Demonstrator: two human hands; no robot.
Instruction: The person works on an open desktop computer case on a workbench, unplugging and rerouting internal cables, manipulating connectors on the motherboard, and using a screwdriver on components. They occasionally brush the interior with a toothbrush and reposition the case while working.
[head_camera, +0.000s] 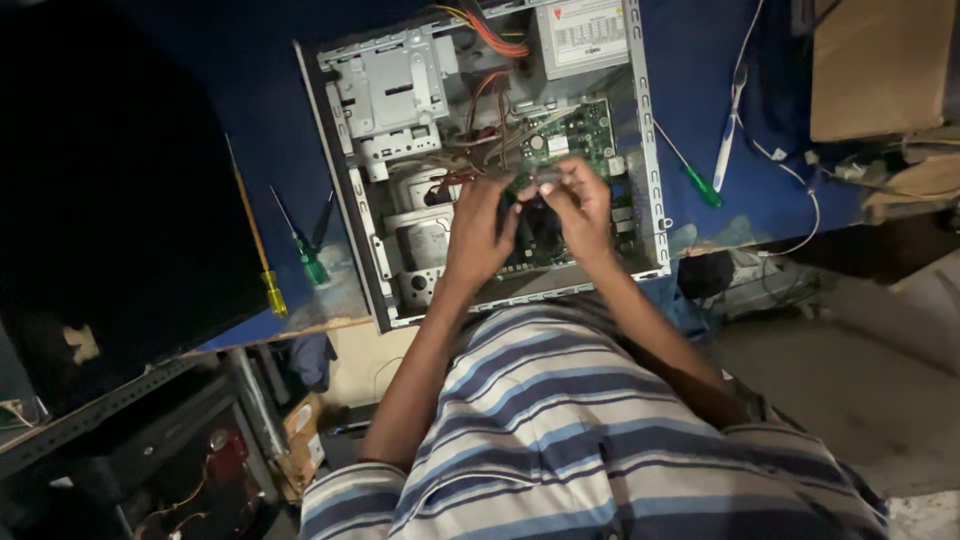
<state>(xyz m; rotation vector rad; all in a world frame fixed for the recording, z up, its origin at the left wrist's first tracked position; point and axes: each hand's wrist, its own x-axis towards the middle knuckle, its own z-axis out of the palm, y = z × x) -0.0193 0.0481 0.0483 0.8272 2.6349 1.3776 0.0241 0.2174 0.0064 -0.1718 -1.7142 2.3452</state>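
Observation:
An open desktop computer case (650, 190) lies flat on a blue table (250, 80), with a green motherboard (580, 130) inside. Over the case's middle, my left hand (478, 228) and my right hand (578, 205) meet around a small grey part (545, 178) pinched between their fingertips. What exactly the part is stays too small and shaded to tell. Red and orange cables (490, 95) run from the power supply (585, 35) toward my hands.
A yellow-handled screwdriver (262, 260) and a green-handled one (305, 250) lie left of the case. Another green-handled screwdriver (695, 178) and a white tool (728, 125) lie to its right, with a white wire. A cardboard box (875, 65) stands at the far right.

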